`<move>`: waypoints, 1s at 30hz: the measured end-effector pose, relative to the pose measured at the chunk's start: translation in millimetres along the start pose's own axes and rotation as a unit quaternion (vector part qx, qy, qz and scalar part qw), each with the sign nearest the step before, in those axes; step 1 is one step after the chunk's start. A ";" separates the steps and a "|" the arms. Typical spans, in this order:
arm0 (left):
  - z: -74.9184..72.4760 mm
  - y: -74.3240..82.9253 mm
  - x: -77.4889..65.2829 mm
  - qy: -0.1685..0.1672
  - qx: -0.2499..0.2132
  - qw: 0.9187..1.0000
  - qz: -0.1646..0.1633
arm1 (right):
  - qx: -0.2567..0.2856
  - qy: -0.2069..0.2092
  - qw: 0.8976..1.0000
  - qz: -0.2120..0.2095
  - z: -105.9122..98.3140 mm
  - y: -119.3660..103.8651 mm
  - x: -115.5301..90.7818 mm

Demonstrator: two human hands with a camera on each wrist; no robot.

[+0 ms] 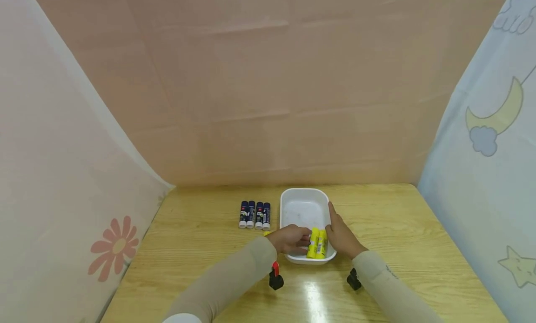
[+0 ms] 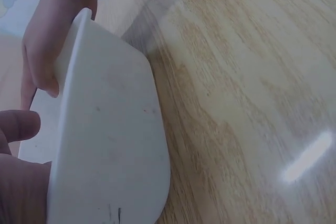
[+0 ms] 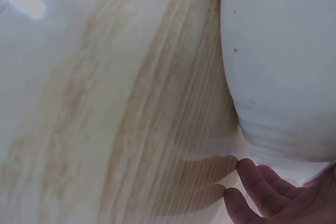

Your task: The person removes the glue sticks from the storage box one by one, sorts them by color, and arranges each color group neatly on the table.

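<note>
A white plastic tray [image 1: 304, 197] stands on the wooden table. Two yellow glue sticks [image 1: 317, 244] lie side by side inside its near end. My left hand [image 1: 290, 238] reaches over the left rim, its fingertips at the left yellow stick; the thumb shows apart from the rim in the left wrist view. With thumb over the rim and fingers along the outer wall, my right hand [image 1: 342, 235] holds the tray's right side. In the right wrist view, the right fingers [image 3: 257, 184] reach beside the tray's outer wall [image 3: 283, 72]. The far fingertips of the left hand are partly hidden.
Several dark blue glue sticks with white ends [image 1: 254, 215] lie in a row left of the tray. A yellow piece [image 1: 266, 232] peeks out behind my left wrist. Curtains border the table [image 1: 201, 248] at the back and both sides.
</note>
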State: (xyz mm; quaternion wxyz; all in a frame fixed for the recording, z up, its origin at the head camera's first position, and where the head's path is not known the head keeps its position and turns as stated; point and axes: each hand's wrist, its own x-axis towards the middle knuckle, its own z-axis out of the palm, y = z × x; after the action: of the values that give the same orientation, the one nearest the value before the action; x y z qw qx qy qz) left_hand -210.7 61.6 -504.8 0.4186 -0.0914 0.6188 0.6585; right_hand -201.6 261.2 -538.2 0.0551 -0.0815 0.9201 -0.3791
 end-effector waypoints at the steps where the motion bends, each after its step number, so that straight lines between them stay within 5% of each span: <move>1: 0.3 -0.1 0.8 -0.002 0.012 1.000 0.002 | 0.000 -0.001 1.000 0.002 -0.7 0.0 0.2; 10: 8.8 -3.5 7.1 0.016 0.124 0.992 0.019 | 0.001 0.005 1.000 -0.004 -2.9 1.1 1.3; 30: 11.1 -8.5 12.9 0.063 0.120 0.990 0.025 | -0.001 0.004 1.000 0.001 1.5 -0.8 -0.9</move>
State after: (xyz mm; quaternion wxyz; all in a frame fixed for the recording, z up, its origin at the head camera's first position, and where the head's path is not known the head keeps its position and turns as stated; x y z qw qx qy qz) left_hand -208.9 76.2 -516.9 0.3699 -0.0663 0.7204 0.5829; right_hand -200.4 259.8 -538.7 0.0520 -0.0790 0.9207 -0.3787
